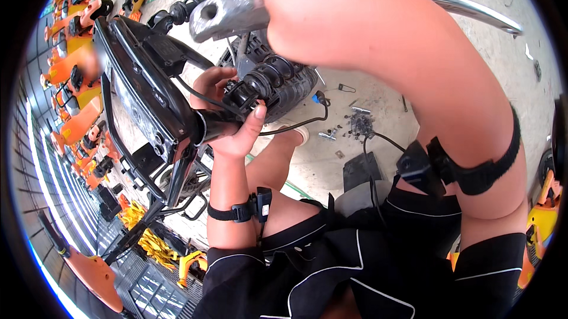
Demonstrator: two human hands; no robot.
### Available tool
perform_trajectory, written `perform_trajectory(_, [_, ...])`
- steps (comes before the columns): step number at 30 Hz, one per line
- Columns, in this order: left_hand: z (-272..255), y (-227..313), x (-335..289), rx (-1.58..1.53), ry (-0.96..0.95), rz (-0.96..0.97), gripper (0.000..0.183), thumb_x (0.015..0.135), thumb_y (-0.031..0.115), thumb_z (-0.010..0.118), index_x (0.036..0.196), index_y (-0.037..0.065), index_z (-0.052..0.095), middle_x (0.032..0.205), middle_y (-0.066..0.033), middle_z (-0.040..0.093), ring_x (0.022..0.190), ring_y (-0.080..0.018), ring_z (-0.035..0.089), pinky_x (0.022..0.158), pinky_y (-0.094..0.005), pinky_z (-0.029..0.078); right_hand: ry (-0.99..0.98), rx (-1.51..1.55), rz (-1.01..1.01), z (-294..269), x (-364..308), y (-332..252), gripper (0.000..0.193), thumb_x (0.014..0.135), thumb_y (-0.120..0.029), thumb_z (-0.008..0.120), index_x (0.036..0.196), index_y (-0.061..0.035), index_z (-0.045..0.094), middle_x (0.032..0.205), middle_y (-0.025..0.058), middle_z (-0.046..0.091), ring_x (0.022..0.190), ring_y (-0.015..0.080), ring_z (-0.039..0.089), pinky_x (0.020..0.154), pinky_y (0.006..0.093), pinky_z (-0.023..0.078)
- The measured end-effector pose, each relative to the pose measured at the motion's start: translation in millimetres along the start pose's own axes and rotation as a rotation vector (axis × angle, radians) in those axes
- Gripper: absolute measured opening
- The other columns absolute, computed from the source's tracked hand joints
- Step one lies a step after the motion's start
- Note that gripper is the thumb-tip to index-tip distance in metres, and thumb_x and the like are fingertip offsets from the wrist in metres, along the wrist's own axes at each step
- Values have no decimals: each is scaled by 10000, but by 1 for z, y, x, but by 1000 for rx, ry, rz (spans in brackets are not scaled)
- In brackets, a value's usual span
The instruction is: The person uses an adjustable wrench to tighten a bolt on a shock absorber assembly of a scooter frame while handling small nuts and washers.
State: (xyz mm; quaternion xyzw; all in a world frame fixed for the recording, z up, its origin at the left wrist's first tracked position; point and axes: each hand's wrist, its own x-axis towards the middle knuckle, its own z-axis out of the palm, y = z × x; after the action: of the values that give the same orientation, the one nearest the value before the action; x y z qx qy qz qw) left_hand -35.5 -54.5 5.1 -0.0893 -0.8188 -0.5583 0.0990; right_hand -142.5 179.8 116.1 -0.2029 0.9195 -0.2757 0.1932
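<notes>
My right hand (313,20), raised close to the camera, is closed in a fist around a silver metal bar (228,17) with a hole in its broad end. Beyond the forearm a chrome length (473,10) shows; whether it is the same piece is hidden. My left hand (236,138) wraps round the end of a black shock absorber (277,73) beside a black tube, its thumb pressed near the mount. The black two-wheeler frame (142,94) stands tilted at the left. Below the shock lies a knobbly black tyre (299,97).
Several small bolts (362,123) lie heaped on the concrete floor, near a cable with a blue connector (319,99). A black flat piece (362,169) is by my knees. Rows of orange vehicles (80,70) line the left, with yellow parts (157,248) lower down.
</notes>
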Motion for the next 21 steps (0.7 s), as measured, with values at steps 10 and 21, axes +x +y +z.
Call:
perform_trajectory(10, [-3,-1,-7,42,16,-1,641,712,151,848,1210,-28,486,1094,-141,566,1004,-225,582,906,-365,482,-125,63,68,7,0,17,236,758,-139,579,846,31,717,826,238,689,803,383,689,737,448,544])
perform_trajectory(21, [7,39,-9,-4,80,-339,588,762,-46,779,1272,-108,491,1131,-119,609,1010,-150,602,903,-306,493,71,-49,126,65,-12,28,242,704,-112,583,870,-2,720,845,215,695,808,364,692,706,434,551])
